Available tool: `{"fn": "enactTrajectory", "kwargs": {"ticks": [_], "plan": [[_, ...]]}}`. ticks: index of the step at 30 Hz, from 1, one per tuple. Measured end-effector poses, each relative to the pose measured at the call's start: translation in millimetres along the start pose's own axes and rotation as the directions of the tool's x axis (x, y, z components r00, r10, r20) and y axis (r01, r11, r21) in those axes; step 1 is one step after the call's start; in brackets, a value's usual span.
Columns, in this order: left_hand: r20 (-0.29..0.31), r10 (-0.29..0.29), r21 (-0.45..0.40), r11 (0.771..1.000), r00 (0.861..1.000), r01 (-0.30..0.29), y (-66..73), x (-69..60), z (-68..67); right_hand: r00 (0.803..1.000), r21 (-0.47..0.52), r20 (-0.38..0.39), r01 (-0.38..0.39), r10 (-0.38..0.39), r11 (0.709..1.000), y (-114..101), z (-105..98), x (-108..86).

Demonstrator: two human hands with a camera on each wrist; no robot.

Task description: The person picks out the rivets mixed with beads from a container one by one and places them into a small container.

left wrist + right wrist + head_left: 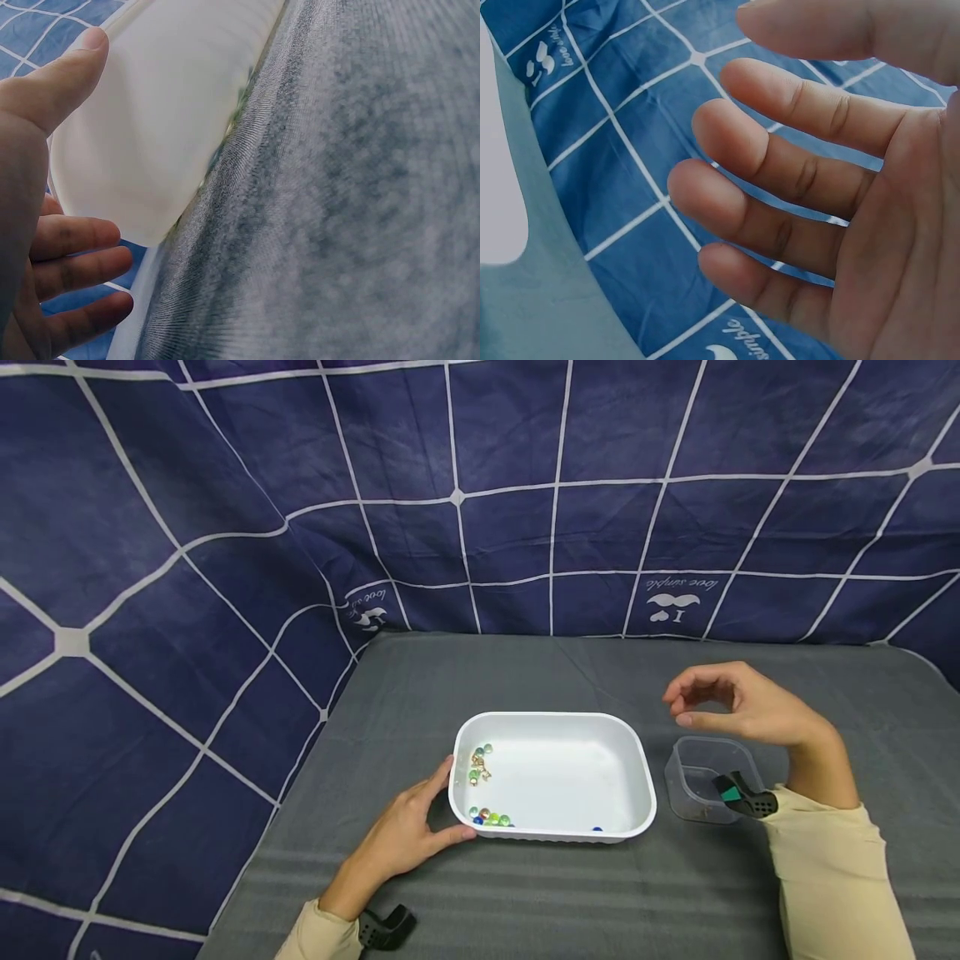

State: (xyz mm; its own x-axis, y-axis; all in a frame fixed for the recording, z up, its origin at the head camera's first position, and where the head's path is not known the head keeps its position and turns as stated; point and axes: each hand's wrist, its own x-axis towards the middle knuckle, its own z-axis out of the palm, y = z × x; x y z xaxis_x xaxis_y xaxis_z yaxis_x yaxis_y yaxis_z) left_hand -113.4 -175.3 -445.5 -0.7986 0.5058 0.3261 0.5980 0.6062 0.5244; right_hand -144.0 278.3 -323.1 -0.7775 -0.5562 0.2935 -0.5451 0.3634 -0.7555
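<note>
A white rectangular tray [555, 768] sits on the grey cloth. Along its left side lie several small gold-coloured pieces [480, 762] and glass marbles [491, 818]; one blue marble is by the near wall. My left hand [405, 822] touches the tray's near left corner, thumb along the front and a finger at the left side. In the left wrist view its other fingers [82, 234] stand relaxed. My right hand [738, 702] hovers over the far side of a clear plastic box [708, 814], fingers loosely bent. Its palm looks bare in the right wrist view.
Grey cloth [480, 668] covers the surface under the tray and box. A blue curtain with white lines [510, 535] rises at the back and left. A dark strap [386, 928] is on the left wrist, and another [742, 795] on the right blocks part of the box.
</note>
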Motion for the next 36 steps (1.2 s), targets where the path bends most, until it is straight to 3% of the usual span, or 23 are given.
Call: {"fn": "enactTrajectory", "kwargs": {"ticks": [10,36], "plan": [[-0.011,0.03,-0.001,1.0,0.999,-0.03,1.0,1.8,3.4,0.999,0.025,0.026,0.021,-0.022,0.999,-3,10,10.7],[-0.015,0.024,-0.001,1.0,1.0,-0.024,-0.5,0.3,0.9,0.998,0.066,0.046,0.034,-0.037,0.997,-8,38,52.4]]}}
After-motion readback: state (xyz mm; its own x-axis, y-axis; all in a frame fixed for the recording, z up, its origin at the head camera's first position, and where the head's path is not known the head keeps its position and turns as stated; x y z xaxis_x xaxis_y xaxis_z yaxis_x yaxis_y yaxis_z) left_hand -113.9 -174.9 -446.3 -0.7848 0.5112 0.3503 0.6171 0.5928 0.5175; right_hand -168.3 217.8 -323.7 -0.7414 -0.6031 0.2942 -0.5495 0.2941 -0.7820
